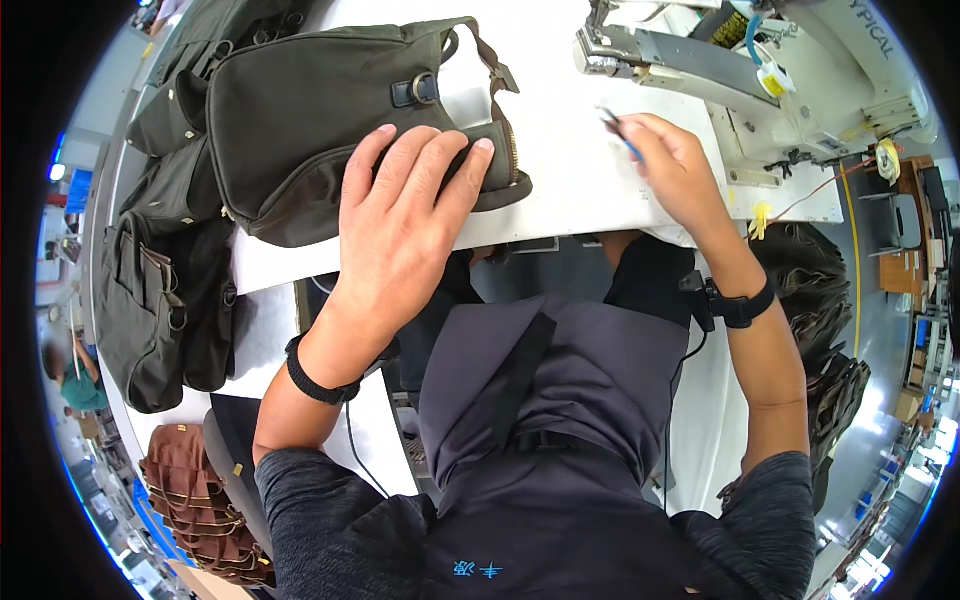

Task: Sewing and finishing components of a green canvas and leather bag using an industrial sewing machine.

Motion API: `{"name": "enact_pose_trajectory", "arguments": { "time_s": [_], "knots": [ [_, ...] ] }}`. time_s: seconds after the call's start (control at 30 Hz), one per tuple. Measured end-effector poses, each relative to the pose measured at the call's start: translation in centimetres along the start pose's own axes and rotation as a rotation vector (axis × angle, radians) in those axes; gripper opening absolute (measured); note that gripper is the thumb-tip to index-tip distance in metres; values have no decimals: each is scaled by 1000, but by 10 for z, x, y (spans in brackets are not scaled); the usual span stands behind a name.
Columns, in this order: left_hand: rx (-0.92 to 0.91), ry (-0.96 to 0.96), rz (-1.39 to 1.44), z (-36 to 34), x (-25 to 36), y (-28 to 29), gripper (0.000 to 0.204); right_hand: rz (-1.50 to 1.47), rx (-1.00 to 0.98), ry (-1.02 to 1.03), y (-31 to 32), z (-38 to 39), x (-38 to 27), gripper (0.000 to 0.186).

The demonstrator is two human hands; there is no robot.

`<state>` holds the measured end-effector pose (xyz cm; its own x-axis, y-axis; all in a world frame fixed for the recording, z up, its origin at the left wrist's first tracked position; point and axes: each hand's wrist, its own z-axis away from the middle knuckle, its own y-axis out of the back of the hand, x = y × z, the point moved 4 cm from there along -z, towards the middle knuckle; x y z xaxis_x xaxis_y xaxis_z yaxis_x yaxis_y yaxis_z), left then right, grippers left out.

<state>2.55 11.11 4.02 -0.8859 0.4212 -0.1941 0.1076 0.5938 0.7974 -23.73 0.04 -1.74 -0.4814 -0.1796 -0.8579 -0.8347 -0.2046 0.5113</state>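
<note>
A dark olive-green fabric bag (310, 110) lies on the white table, with a black tab and metal ring (416, 91) on its upper side. A brass-coloured zipper (514, 150) runs along its right end, near a strap with a buckle (503, 77). My left hand (405, 205) rests on the bag's near right part, fingers spread over the cloth. To the right of the bag, my right hand (672, 165) is raised over the table, closed around a slim tool with a dark tip and a blue part (632, 147). My fingers hide most of that tool.
A sewing machine (840, 90) stands at the back right, its long arm (690, 65) reaching over the white table (570, 190). More olive bags (140, 310) are piled at left, with brown bags (190, 490) below. Dark fabric pieces (810, 290) hang at right.
</note>
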Motion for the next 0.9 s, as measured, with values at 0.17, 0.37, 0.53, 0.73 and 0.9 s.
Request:
{"name": "enact_pose_trajectory", "arguments": {
  "time_s": [0.17, 0.37, 0.53, 0.73, 0.9],
  "knots": [
    [12, 22, -21, 2, -3, -5, 45, -142, -227, 78, -46, -2, -54, 32],
    [11, 26, -6, 1, 0, -3, 45, -191, -176, 37, -61, -12, -61, 32],
    [-3, 38, -8, 4, -2, -2, 47, -183, -137, 106, -70, -16, -70, 31],
    [24, 29, 18, 4, -2, -2, 47, -258, -64, 139, -59, -11, -57, 32],
    [21, 35, 17, 5, -3, 0, 48, -300, -184, -52, -65, -11, -50, 35]
  ]
}}
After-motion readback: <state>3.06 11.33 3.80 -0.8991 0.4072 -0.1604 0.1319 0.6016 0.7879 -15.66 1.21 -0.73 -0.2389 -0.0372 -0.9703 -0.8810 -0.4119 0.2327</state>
